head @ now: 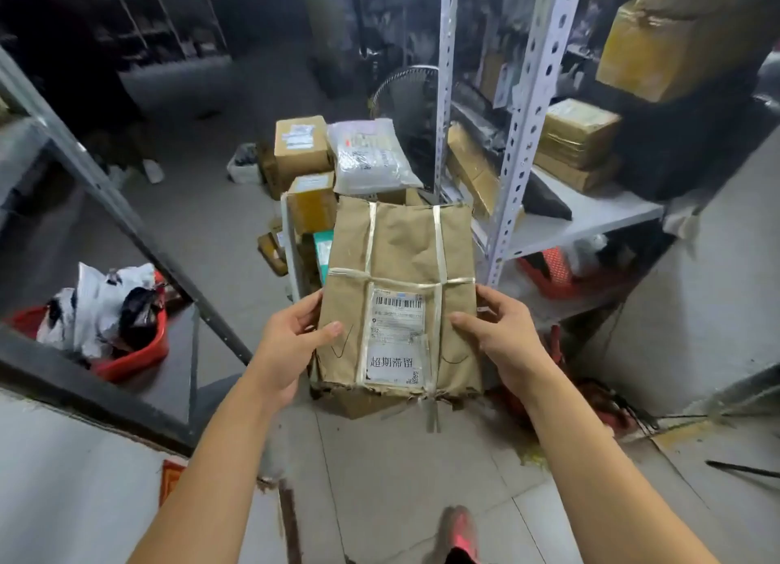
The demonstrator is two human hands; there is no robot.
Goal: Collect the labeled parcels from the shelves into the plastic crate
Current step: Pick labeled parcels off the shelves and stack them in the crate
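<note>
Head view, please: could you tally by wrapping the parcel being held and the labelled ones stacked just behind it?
Brown paper parcel, gripped by the left hand and the right hand: 1
Cardboard boxes: 2
Plastic mailer bag: 1
Total: 4
Parcels lower down are too hidden to count.

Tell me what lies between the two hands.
In the head view, the strapped brown-paper parcel lies there; left hand and right hand grip its sides.
</note>
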